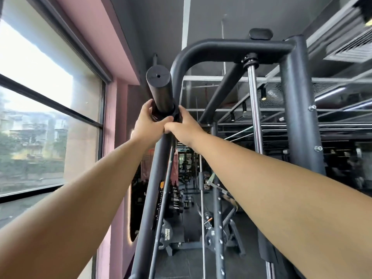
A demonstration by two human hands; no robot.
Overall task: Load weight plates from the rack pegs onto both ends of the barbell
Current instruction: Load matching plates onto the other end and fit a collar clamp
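Barbell (160, 91) end stands bare, high beside the rack frame (221, 47), nothing loaded on it. Our left hand (148, 123) and right hand (182, 127) both grip its collar (161, 116), so loading looks wholly ahead.

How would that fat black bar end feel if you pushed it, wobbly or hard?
Probably hard and stiff: the barbell sleeve looks like thick straight metal. Likely slippery too: its dark surface is smooth. The left hand and right hand hold a collar at its base.
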